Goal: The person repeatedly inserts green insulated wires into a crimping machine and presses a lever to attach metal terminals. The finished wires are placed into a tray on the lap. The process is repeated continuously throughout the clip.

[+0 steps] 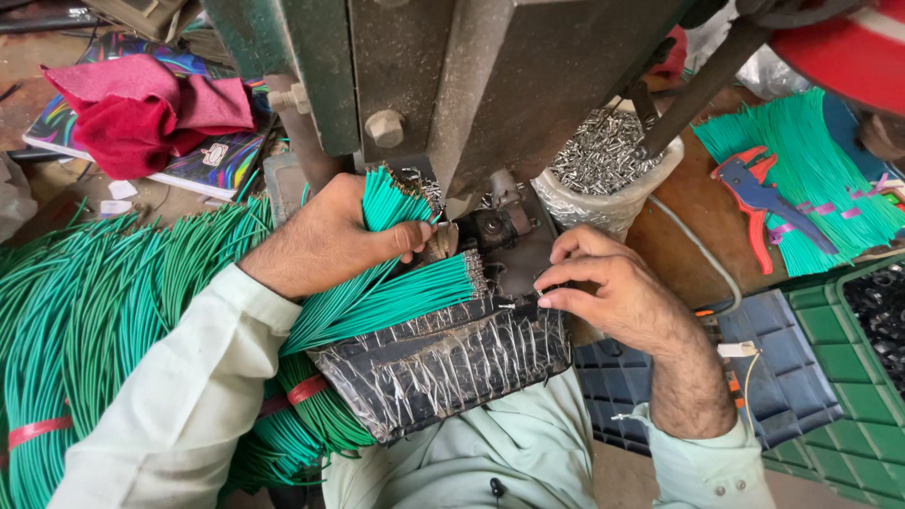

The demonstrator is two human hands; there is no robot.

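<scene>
From the head camera, the left hand (pixel 325 240) is wrapped tight around a bundle of green wires (pixel 391 283), whose stripped ends fan toward the small press head (pixel 490 226) of a heavy grey-green machine (pixel 509 85). The right hand (pixel 603 287) pinches something tiny just beside that head; it is too small to make out.

Both hands sit very near the press head, so a slip could likely catch a fingertip. The smooth, springy wires could also splay from the grip and tangle.

A padded black block (pixel 443 363), wrapped in crinkled clear film, lies under the wire ends. A tub of shiny metal pieces (pixel 603 160) stands behind, red-and-blue pliers (pixel 759 198) rest on more green wire, and soft red cloth (pixel 141 113) lies crumpled far left.
</scene>
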